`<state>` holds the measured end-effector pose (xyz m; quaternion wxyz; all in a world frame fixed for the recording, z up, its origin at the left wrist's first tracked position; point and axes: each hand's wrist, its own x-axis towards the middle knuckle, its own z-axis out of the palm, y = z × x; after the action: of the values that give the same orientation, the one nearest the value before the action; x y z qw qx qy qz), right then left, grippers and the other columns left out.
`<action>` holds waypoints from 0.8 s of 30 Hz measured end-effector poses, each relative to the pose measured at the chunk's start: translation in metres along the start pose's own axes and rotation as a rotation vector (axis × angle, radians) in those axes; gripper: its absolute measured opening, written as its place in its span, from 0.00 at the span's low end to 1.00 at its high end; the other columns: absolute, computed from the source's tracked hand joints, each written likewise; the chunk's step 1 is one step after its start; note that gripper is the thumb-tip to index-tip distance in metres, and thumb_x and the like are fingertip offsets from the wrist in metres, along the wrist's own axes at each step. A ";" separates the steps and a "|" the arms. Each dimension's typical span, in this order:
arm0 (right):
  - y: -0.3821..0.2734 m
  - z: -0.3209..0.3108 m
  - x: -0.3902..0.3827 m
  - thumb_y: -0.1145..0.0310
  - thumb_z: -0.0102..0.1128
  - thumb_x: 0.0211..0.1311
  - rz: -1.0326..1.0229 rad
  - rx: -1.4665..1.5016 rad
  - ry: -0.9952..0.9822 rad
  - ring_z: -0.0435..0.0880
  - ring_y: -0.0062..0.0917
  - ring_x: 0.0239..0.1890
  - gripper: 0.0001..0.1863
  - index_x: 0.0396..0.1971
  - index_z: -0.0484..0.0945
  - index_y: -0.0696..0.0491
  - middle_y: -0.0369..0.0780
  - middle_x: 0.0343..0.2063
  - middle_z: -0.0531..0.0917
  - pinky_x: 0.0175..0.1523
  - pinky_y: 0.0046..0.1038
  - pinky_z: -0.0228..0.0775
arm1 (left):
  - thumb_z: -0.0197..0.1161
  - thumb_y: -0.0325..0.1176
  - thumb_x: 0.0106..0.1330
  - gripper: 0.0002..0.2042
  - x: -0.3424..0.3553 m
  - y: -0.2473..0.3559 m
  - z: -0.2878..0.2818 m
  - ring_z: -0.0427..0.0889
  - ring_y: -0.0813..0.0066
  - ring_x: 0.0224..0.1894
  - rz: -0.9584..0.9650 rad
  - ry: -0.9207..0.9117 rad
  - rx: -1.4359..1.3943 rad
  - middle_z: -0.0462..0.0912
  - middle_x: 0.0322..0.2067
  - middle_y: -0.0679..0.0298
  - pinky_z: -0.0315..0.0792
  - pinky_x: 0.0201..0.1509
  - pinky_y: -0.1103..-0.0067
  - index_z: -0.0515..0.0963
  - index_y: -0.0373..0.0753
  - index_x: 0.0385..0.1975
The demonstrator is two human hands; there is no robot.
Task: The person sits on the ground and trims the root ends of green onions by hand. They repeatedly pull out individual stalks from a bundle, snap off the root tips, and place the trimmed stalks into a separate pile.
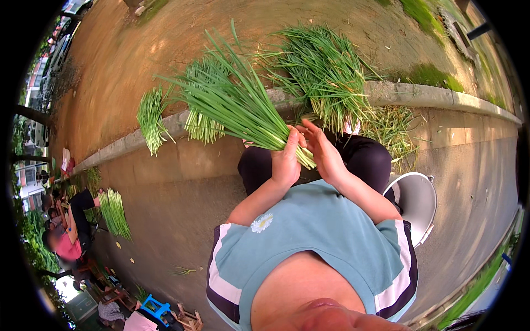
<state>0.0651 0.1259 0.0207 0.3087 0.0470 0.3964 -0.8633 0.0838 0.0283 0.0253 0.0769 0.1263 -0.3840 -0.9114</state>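
My left hand [285, 165] is wrapped round the pale stem end of a thick bunch of garlic chives [243, 107], whose green leaves fan out up and to the left. My right hand [327, 156] is held against the stem ends from the right, its fingers stretched out and apart. Beyond my knees, a large heap of chives [331, 71] lies across the kerb, some of its leaves yellowed. Left of it rest a sorted bundle of chives [201, 126] and a smaller chive bundle [150, 117], partly on the kerb. Loose chive trimmings [395, 132] are scattered right of the heap.
A stone kerb [436, 96] separates bare earth from pavement. A pale bucket [417, 201] stands close to my right side. On the left, a person in a pink top [69, 248] sits near another chive bundle [115, 215]. A blue stool [156, 309] is at lower left.
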 end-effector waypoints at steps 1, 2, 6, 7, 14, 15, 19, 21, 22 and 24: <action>0.003 0.003 0.004 0.54 0.33 0.60 0.080 0.109 0.011 0.61 0.24 0.52 0.25 0.52 0.55 0.55 0.40 0.51 0.62 0.55 0.25 0.53 | 0.48 0.33 0.60 0.05 0.001 -0.003 -0.002 0.64 0.82 0.24 -0.001 -0.010 0.003 0.64 0.19 0.68 0.63 0.30 0.84 0.63 0.39 0.31; 0.007 0.005 0.007 0.52 0.33 0.60 0.160 0.218 0.021 0.62 0.24 0.51 0.26 0.52 0.56 0.55 0.40 0.50 0.63 0.55 0.26 0.53 | 0.48 0.32 0.60 0.05 0.002 -0.005 -0.004 0.64 0.82 0.24 -0.002 -0.020 0.006 0.64 0.19 0.68 0.63 0.30 0.84 0.63 0.39 0.31; 0.015 0.011 0.015 0.54 0.30 0.61 0.207 0.261 0.110 0.65 0.24 0.49 0.23 0.48 0.60 0.55 0.38 0.46 0.68 0.53 0.27 0.56 | 0.49 0.29 0.59 0.04 0.006 -0.008 -0.013 0.66 0.81 0.23 -0.014 0.018 -0.073 0.66 0.19 0.67 0.64 0.31 0.84 0.64 0.37 0.29; 0.017 0.009 0.016 0.54 0.30 0.61 0.222 0.273 0.114 0.65 0.24 0.48 0.23 0.49 0.60 0.55 0.38 0.46 0.68 0.53 0.27 0.56 | 0.49 0.29 0.59 0.04 0.006 -0.008 -0.014 0.66 0.80 0.22 -0.041 0.023 -0.091 0.65 0.19 0.67 0.65 0.29 0.83 0.64 0.36 0.29; 0.020 0.000 0.027 0.58 0.35 0.60 0.242 0.179 0.037 0.65 0.23 0.47 0.21 0.49 0.62 0.54 0.39 0.46 0.67 0.51 0.25 0.58 | 0.46 0.32 0.61 0.05 0.016 -0.004 -0.032 0.59 0.83 0.16 -0.146 -0.045 -0.166 0.56 0.14 0.71 0.59 0.20 0.86 0.63 0.39 0.29; 0.018 -0.007 0.031 0.58 0.36 0.60 0.234 0.117 0.032 0.66 0.23 0.47 0.21 0.49 0.62 0.54 0.38 0.46 0.68 0.51 0.24 0.58 | 0.46 0.33 0.61 0.05 0.020 -0.001 -0.034 0.55 0.85 0.14 -0.159 0.009 -0.188 0.54 0.12 0.73 0.55 0.17 0.88 0.62 0.40 0.26; -0.026 -0.045 0.054 0.68 0.46 0.55 -0.062 -0.592 0.103 0.66 0.20 0.47 0.17 0.45 0.66 0.56 0.37 0.43 0.71 0.53 0.22 0.54 | 0.46 0.36 0.61 0.10 0.039 0.016 -0.065 0.51 0.86 0.12 -0.191 0.009 -0.489 0.52 0.09 0.75 0.50 0.16 0.88 0.60 0.45 0.18; -0.054 -0.080 0.070 0.69 0.47 0.54 -0.157 -0.809 0.144 0.70 0.19 0.43 0.16 0.43 0.68 0.57 0.37 0.39 0.74 0.49 0.21 0.59 | 0.45 0.39 0.61 0.10 0.043 0.021 -0.071 0.53 0.86 0.11 -0.207 0.031 -0.601 0.52 0.08 0.75 0.52 0.16 0.87 0.61 0.45 0.19; -0.069 -0.099 0.078 0.68 0.48 0.54 -0.206 -0.915 0.167 0.73 0.19 0.39 0.15 0.42 0.69 0.57 0.38 0.37 0.76 0.45 0.21 0.62 | 0.45 0.40 0.61 0.10 0.043 0.024 -0.071 0.53 0.85 0.11 -0.233 0.065 -0.659 0.52 0.08 0.75 0.52 0.16 0.87 0.61 0.45 0.19; -0.097 -0.146 0.092 0.67 0.50 0.52 -0.192 -1.347 0.381 0.75 0.24 0.38 0.15 0.41 0.71 0.53 0.40 0.36 0.76 0.43 0.23 0.65 | 0.45 0.41 0.61 0.11 0.042 0.024 -0.075 0.54 0.85 0.11 -0.255 0.022 -0.704 0.53 0.08 0.74 0.53 0.16 0.87 0.62 0.45 0.20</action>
<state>-0.0879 0.2322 -0.0449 0.1183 -0.0393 0.8939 -0.4306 0.0659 -0.0496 -0.0149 0.0057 0.1488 -0.0275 -0.9885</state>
